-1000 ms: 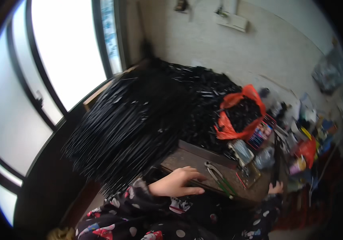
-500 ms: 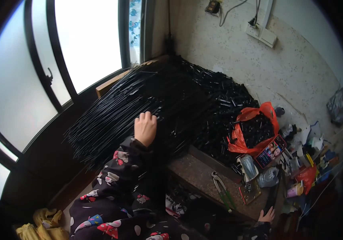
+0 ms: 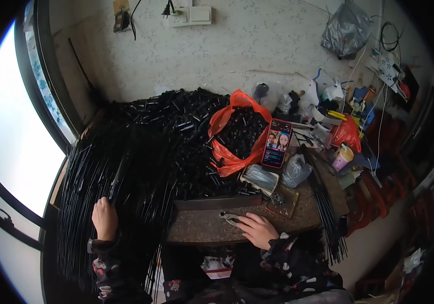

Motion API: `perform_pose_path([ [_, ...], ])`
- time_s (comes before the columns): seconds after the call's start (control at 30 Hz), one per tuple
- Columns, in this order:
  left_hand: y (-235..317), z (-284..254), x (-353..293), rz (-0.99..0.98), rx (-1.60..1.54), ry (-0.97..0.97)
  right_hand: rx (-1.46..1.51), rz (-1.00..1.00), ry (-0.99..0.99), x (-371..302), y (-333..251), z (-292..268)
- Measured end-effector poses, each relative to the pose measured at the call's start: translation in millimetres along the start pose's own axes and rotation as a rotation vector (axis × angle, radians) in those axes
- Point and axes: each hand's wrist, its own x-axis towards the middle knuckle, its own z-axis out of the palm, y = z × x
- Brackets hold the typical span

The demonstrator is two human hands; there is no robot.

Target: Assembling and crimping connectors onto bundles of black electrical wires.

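Note:
My left hand [image 3: 105, 219] is closed at a wide heap of long thin black rods [image 3: 77, 202]; what its fingers hold is hard to make out among the dark rods. My right hand [image 3: 258, 229] lies over a pair of pincers [image 3: 229, 217] on the worn brown tabletop [image 3: 196, 229]. Its fingers are stretched and slightly apart. The metal jaws of the pincers show to the left of the fingertips, while the handles are hidden beneath the hand. Behind both hands spreads a pile of short black pieces [image 3: 191, 167].
An open red plastic bag [image 3: 222, 159] holds more black pieces. Beside it stand a phone [image 3: 277, 143] with a lit screen, a tray of thin pins [image 3: 260, 178] and a clear bag [image 3: 296, 171]. A dark bar [image 3: 217, 202] edges the pile. More black rods [image 3: 323, 197] overhang the table's right side.
The view has swung to the right. My right hand has moved from the table's right edge onto the pincers. My left hand remains closed at the long rods.

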Motion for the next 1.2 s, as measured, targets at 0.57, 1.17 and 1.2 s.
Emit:
perform_pose_path([
  [0.57, 6.9, -12.8, -2.8, -0.143, 0.065, -0.074, 0.276, 0.113, 0.18, -21.7, 38.3, 5.3],
  [1.17, 125.3, -150.7, 128.9, -0.111, -1.538, 0.031, 0.278, 0.059, 0.207, -24.3, 42.2, 15.2],
  [1.2, 139.8, -143.5, 136.8, -0.089, -1.603, 0.076, 0.298, 0.062, 0.199, -24.4, 43.4, 15.0],
])
